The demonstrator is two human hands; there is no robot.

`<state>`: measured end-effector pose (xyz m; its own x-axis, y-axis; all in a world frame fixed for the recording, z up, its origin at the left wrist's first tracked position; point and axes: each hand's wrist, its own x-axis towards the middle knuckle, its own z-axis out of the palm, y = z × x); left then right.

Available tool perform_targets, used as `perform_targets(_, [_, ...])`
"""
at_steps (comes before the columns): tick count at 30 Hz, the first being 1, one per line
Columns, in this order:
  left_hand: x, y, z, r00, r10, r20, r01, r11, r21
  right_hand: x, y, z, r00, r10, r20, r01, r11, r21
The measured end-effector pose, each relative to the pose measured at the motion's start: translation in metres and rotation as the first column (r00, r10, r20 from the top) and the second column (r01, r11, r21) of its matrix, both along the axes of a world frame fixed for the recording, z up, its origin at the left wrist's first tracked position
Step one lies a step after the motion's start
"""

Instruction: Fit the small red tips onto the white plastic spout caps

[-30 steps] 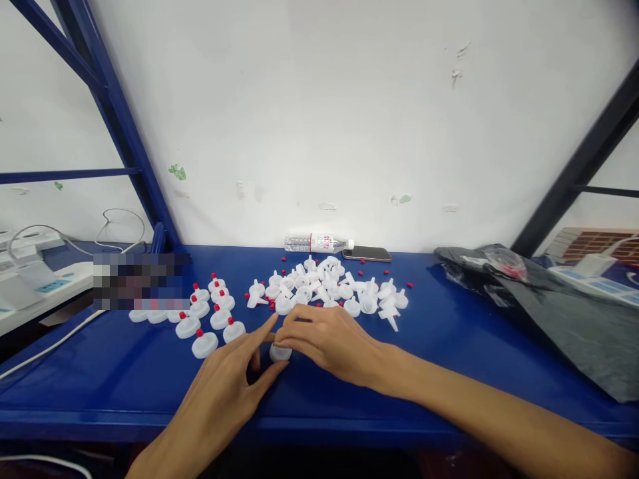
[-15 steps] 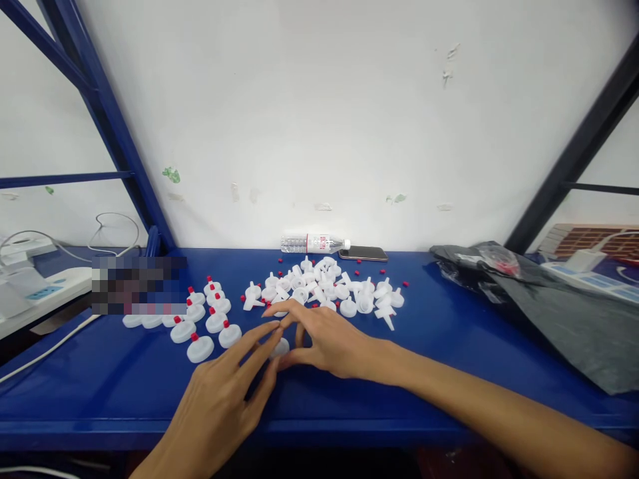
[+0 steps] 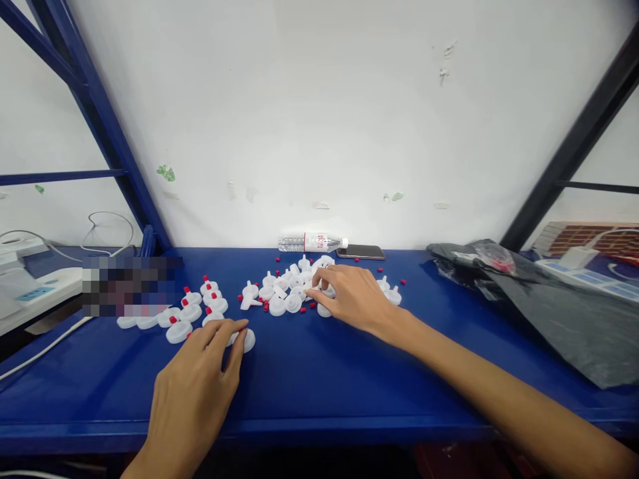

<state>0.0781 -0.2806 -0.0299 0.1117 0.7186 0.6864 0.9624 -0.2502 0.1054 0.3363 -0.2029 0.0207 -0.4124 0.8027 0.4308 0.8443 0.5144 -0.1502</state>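
On the blue bench (image 3: 319, 372), my left hand (image 3: 194, 386) lies palm down with its fingertips resting on a white cap (image 3: 245, 340) at the near end of a row of white caps with red tips (image 3: 200, 306). My right hand (image 3: 347, 296) reaches into a loose pile of white caps (image 3: 287, 289) and small red plugs (image 3: 302, 310), its fingers curled and pinching at a piece I cannot make out.
A water bottle (image 3: 312, 242) and a phone (image 3: 360, 252) lie against the white wall. A dark plastic bag (image 3: 539, 299) covers the right side. At the left are a blurred patch (image 3: 130, 286), white cables and a power strip (image 3: 34, 293). Blue frame struts rise on both sides.
My left hand slid a finished white cap leftward to the end of the row. My right hand left that cap and moved back into the loose pile.
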Motion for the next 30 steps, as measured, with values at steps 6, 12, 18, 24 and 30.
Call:
perform_targets(6, [0.002, 0.0, 0.0, 0.999, 0.051, 0.012, -0.05, 0.997, -0.053, 0.001, 0.002, 0.002, 0.999, -0.001, 0.036, 0.005, 0.995, -0.1])
perform_targets(12, [0.01, -0.005, 0.006, 0.996, 0.075, 0.055, -0.076, 0.997, 0.014, 0.0, -0.002, 0.01, 0.897, 0.192, -0.399, -0.267, 0.953, -0.143])
perform_targets(18, [0.007, -0.007, 0.0, 0.932, -0.36, -0.041, 0.362, 0.929, 0.075, -0.032, -0.036, 0.003, 0.587, 0.23, -0.777, -0.653, 0.701, -0.286])
perform_targets(24, [0.006, -0.001, -0.008, 0.912, -0.41, -0.017, 0.411, 0.911, 0.041, -0.023, -0.033, 0.009, 0.772, 0.316, -0.551, -0.486, 0.853, -0.192])
perform_targets(30, [0.006, -0.001, -0.008, 0.915, -0.403, 0.033, 0.404, 0.913, -0.056, 0.008, -0.006, 0.017, 0.987, 0.105, 0.125, -0.095, 0.992, -0.086])
